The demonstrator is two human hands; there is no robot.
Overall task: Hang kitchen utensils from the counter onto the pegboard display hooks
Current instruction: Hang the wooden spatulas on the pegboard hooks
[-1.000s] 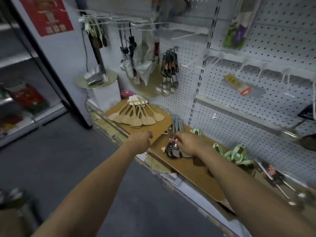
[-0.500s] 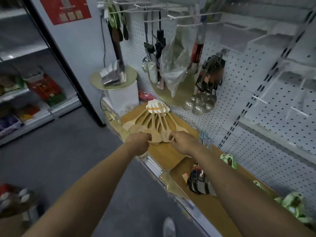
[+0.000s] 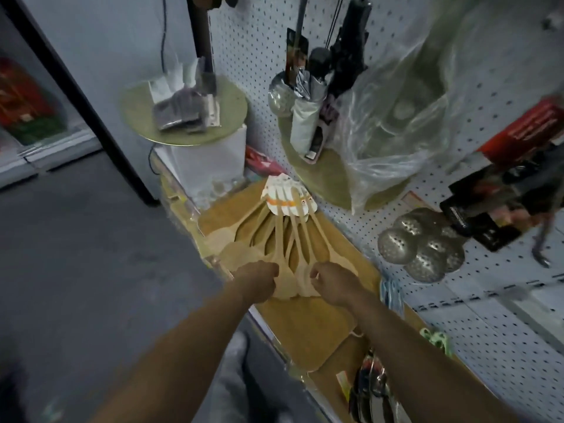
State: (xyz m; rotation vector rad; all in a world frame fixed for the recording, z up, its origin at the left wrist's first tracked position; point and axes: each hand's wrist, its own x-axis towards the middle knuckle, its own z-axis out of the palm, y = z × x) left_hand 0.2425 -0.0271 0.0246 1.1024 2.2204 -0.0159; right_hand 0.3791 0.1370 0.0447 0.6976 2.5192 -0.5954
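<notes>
A fan of several wooden spatulas (image 3: pixel 287 242) lies on the wooden counter (image 3: pixel 305 328), their handles meeting at white card tags (image 3: pixel 287 196) near the pegboard (image 3: pixel 256 56). My left hand (image 3: pixel 256 280) is closed over the blade ends on the left side of the fan. My right hand (image 3: pixel 331 279) pinches the blade ends on the right side. Which single spatula each hand holds is hidden by the fingers.
Perforated metal skimmers (image 3: pixel 422 248) hang on the pegboard at the right. A clear plastic bag (image 3: pixel 393 117) and dark utensils (image 3: pixel 323 96) hang above. A round gold board (image 3: pixel 183 117) sits on a white box at the left. Packaged tools (image 3: pixel 372 395) lie lower right.
My view has swung left and closer to the wooden spatulas. My right hand left the packaged tools and both hands have come onto the spatula blades.
</notes>
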